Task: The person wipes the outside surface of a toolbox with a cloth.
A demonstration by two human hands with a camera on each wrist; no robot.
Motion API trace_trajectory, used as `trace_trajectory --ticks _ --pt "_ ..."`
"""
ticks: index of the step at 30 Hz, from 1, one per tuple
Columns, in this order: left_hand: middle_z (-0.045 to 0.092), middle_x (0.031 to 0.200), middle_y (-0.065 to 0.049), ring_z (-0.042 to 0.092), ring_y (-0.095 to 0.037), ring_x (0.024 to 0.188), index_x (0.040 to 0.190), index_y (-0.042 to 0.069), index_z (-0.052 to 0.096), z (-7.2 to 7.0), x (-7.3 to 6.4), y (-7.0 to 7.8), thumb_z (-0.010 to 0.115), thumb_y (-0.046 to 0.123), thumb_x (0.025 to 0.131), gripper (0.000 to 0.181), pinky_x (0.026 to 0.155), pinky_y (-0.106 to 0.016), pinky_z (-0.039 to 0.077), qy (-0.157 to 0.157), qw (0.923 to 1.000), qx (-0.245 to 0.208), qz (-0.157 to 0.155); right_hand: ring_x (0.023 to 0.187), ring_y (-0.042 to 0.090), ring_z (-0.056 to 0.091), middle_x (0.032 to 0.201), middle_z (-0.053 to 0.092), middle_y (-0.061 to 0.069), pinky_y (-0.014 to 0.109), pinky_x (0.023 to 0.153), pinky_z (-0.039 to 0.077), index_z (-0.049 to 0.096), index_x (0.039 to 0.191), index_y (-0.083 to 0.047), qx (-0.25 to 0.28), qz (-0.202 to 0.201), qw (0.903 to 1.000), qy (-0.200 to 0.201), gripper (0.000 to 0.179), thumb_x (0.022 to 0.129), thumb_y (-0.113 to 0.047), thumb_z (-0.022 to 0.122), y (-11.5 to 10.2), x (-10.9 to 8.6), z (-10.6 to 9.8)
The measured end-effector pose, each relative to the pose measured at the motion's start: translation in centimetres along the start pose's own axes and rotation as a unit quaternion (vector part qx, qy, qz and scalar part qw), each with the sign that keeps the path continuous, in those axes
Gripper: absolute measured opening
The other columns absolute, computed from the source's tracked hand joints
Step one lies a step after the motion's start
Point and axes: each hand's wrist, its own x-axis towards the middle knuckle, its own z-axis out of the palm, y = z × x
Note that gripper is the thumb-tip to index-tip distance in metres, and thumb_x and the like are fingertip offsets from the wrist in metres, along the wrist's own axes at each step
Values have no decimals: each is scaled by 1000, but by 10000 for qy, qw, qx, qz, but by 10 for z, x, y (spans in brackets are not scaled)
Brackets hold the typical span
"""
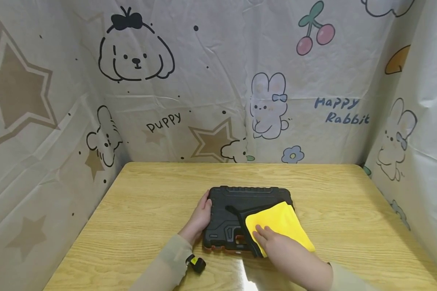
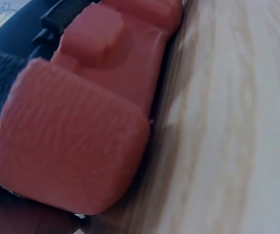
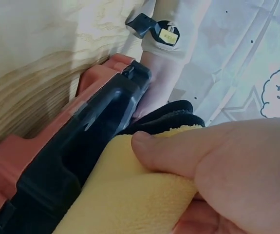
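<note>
A black plastic tool case with an orange-red lower half lies flat on the table. At its left side, my left hand grips the edge; in the left wrist view the orange-red corner fills the middle, with a blurred bit of the hand below. A folded yellow cloth with a black border covers the case's right part and hangs past its front right corner. My right hand holds this cloth against the case. In the right wrist view, its thumb presses on the yellow cloth.
The wooden table extends around the case on all sides. Printed fabric walls close it in at the back, left and right. A small black wrist camera sits on my left sleeve.
</note>
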Motion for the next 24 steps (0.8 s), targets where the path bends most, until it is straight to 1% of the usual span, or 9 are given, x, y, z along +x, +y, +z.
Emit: trace_trajectory --ticks 2,5,7,10,12,16,18,22,24 --pt "14 171 -23 10 -44 158 166 7 15 -1 0 0 28 23 114 56 127 -62 11 -17 10000 3 -3 118 16 68 141 64 3 17 82 59 65 139 -14 2 -2 10000 27 50 90 -5 74 -1 -2 0" --pt "15 171 -23 10 -44 158 166 8 16 -1 0 0 28 23 114 56 127 -62 11 -28 10000 14 -16 118 18 68 140 65 4 17 80 59 66 138 -12 299 54 9995 77 52 88 -2 74 -1 -3 2" --pt "16 171 -22 11 -44 158 166 8 16 -1 1 0 28 23 114 55 127 -62 11 -22 10000 14 -12 116 20 69 138 66 7 19 76 60 66 136 -9 718 125 9972 176 52 86 3 74 0 -3 2" --pt "16 171 -22 12 -44 158 166 9 17 -1 1 -1 28 23 114 55 127 -62 12 -17 10000 7 -3 115 24 70 135 67 11 22 73 60 67 133 -5 1380 242 9897 298 51 84 9 73 3 -1 3" --pt "17 171 -22 12 -44 158 166 9 17 -1 0 -1 28 22 114 55 127 -62 12 -14 10000 -3 -1 114 27 71 133 67 13 25 73 61 67 132 -3 1770 326 9830 350 51 84 12 72 5 0 4" --pt "16 171 -23 12 -44 158 166 8 17 0 0 1 28 22 114 55 127 -62 12 -2 10000 -10 11 111 31 72 131 67 17 30 75 62 67 130 1 2143 487 9744 476 49 83 14 70 9 3 4" --pt "16 171 -23 12 -44 158 166 7 17 0 0 1 28 22 114 55 127 -61 11 0 10000 -18 18 111 32 72 131 67 19 31 75 62 67 130 2 2291 569 9707 446 48 83 14 70 13 6 5" --pt "15 171 -23 11 -43 158 166 7 17 -1 -1 2 28 21 114 55 128 -61 11 -14 10000 -24 19 112 34 71 133 67 21 33 73 62 65 132 4 2644 761 9612 181 47 85 13 70 23 14 7" --pt "15 171 -23 11 -43 158 166 7 16 -1 -1 2 28 21 113 55 128 -61 10 -27 10000 -26 18 114 34 70 134 66 22 35 76 62 65 133 5 2829 858 9553 75 47 87 11 70 30 18 9"
